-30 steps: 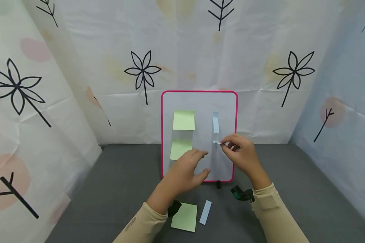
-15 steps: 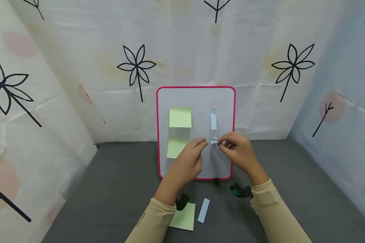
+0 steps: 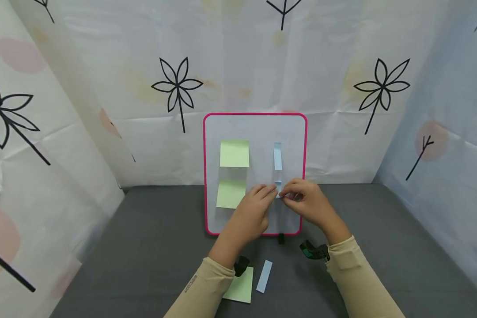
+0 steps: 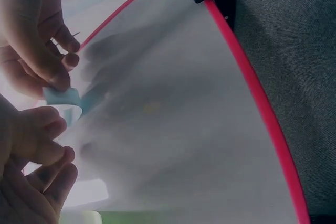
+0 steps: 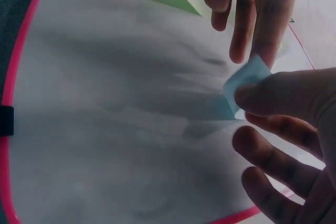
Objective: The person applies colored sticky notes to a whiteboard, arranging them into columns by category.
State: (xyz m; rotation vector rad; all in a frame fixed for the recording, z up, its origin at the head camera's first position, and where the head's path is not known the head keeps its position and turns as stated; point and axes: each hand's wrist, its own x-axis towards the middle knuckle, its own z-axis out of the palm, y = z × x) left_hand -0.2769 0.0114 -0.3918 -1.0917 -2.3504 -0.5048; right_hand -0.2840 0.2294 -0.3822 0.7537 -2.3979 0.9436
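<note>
A whiteboard (image 3: 258, 128) with a pink rim stands upright on the table. My right hand (image 3: 312, 204) pinches a small blue sticky strip (image 5: 247, 81) between thumb and finger at the board's right part. In the right wrist view the strip curls away from the board, the thumb covering part of it. My left hand (image 3: 250, 212) reaches across from the left with its fingers extended, fingertips right at the strip. Above it, another blue sticky strip (image 3: 278, 157) is on the board. Two green sticky notes (image 3: 234, 153) are on the board's left half, one above the other.
A green sticky note pad (image 3: 240, 287) lies on the dark grey table (image 3: 163, 247), partly under my left wrist. Beside it is a pale blue strip (image 3: 264, 276). A black clip (image 3: 281, 239) shows at the board's lower edge. Printed cloth (image 3: 238, 66) surrounds the table.
My left hand has moved right and its fingers have come to the blue strip. My right hand has lowered slightly, still pinching the strip. The view has shifted a little.
</note>
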